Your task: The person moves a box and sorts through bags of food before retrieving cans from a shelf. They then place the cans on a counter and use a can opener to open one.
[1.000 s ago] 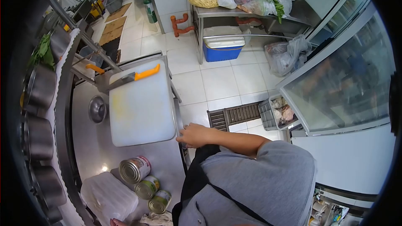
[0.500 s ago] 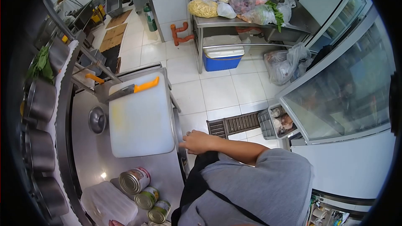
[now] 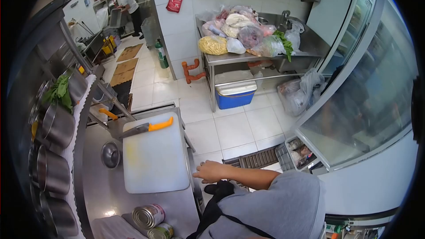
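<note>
My right hand (image 3: 210,171) reaches out at the right edge of the steel counter (image 3: 99,194), palm down, fingers apart and slightly bent. Its fingertips are right by the counter's side, and nothing shows in them. Closest to it on the counter is a white cutting board (image 3: 155,161). Across the board's far end lies a knife with an orange handle (image 3: 160,124). A small metal bowl (image 3: 110,155) stands left of the board. Nearer my body are a large can (image 3: 148,216), a smaller can (image 3: 160,231) and a translucent plastic container (image 3: 115,229). My left hand is out of view.
Metal pots (image 3: 53,168) line a shelf on the left, with green leaves (image 3: 59,92) on one. Ahead, a steel sink table (image 3: 248,57) bears bagged food; a blue cooler (image 3: 234,100) sits below. A glass fridge door (image 3: 358,106) stands at right. Far back, a person (image 3: 128,6) handles a bin.
My view has tilted up, so the counter sits lower in it and the far person shows more fully. Fingertips seen at the bottom left are gone. My right hand stays beside the counter edge.
</note>
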A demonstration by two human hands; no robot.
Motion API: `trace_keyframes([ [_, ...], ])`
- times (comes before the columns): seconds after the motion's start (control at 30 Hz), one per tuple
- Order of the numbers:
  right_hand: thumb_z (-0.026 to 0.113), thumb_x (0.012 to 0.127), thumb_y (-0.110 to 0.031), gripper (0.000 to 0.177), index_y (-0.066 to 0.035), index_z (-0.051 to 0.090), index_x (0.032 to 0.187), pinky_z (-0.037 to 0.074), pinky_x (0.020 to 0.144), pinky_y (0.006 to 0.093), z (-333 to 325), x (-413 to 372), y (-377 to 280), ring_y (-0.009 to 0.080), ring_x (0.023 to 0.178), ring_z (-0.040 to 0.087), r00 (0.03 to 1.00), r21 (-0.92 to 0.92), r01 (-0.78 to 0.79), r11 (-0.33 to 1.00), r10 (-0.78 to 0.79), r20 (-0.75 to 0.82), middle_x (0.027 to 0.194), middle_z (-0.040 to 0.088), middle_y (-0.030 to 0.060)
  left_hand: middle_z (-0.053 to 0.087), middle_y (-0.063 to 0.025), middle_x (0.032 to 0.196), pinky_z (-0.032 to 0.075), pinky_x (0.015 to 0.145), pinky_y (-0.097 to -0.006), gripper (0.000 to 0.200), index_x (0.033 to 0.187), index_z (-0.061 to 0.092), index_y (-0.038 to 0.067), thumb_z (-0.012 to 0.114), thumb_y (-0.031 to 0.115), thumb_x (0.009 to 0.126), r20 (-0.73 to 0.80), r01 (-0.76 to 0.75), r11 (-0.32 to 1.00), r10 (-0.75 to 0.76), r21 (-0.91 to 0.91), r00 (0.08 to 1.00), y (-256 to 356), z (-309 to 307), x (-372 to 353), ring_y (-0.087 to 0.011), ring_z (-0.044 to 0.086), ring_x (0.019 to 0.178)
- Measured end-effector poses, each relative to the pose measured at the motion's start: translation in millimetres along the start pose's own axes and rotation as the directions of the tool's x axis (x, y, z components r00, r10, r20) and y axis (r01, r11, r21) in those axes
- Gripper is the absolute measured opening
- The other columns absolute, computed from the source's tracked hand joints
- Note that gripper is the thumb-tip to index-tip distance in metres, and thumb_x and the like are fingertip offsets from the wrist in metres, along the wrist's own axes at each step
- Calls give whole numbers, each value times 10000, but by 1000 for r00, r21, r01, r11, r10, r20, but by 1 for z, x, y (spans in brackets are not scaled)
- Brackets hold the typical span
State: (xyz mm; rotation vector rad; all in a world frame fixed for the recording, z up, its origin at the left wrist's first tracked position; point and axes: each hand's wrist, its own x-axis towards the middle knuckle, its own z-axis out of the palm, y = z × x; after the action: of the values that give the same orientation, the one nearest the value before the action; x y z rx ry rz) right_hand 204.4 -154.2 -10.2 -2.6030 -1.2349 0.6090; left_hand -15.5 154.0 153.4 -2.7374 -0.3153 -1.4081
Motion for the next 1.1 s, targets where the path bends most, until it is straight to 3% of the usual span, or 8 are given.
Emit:
trace_keyframes([
  [0.03,692,851,-301,462,-124,568,1259,515,844,473,-2,-1,0,362,1022,624,1000,-7,5,1000,-5,-1,1066,629,163,667,-143,744,521,611,-380,191,817,707,8,727,177,903,10,-18,1000,18,0,1000,4,1,-2,-293,640,648],
  [0.13,691,853,-302,458,-126,572,1259,513,841,467,0,0,-15,358,1018,627,1000,-3,18,1000,-18,15,1059,632,163,697,-140,711,542,578,-339,244,877,748,9,702,244,926,51,414,907,-411,-78,910,19,4,-12,-277,676,641],
  [0.23,686,854,-301,464,-128,574,1270,512,837,469,4,-1,-24,355,1013,633,999,5,41,999,-41,36,1051,637,158,708,-164,721,557,617,-359,294,910,745,-22,700,268,926,59,517,854,-514,-58,856,24,2,-16,-295,686,649],
  [0.3,692,826,-273,406,-80,606,1173,532,807,496,9,-1,-31,388,951,662,985,42,151,988,-147,-95,1002,661,186,713,-173,739,559,626,-365,312,911,745,-25,700,283,926,80,500,865,-496,-35,865,17,-1,-20,-300,690,657],
  [0.43,682,853,-299,476,-111,571,1276,505,834,471,5,-1,-46,357,1004,636,989,43,145,989,-146,26,1041,642,156,714,-189,750,557,631,-378,355,887,743,-27,697,322,928,72,522,851,-519,-45,852,1,-3,-36,-306,690,654],
  [0.57,687,851,-302,440,-93,583,1225,499,843,468,6,-1,-52,354,1002,631,977,5,210,978,-209,-42,1035,640,157,693,-184,702,506,554,-382,301,834,729,-38,692,241,940,98,463,886,-458,-35,883,-5,-13,-46,-289,629,565],
  [0.7,701,834,-288,382,-79,607,1140,521,814,474,5,-3,-59,362,977,653,958,10,277,961,-275,-81,993,657,156,667,-164,654,476,519,-375,271,780,716,-46,717,185,921,23,430,888,-432,-163,902,-2,-17,-51,-262,572,516],
  [1.1,678,842,-297,349,-99,608,1121,517,804,462,14,6,-92,334,964,651,886,-58,459,887,-461,-48,985,653,135,515,-99,511,325,425,-380,374,662,658,-29,703,221,937,-155,357,933,-358,-34,921,7,-40,-65,-216,360,426],
])
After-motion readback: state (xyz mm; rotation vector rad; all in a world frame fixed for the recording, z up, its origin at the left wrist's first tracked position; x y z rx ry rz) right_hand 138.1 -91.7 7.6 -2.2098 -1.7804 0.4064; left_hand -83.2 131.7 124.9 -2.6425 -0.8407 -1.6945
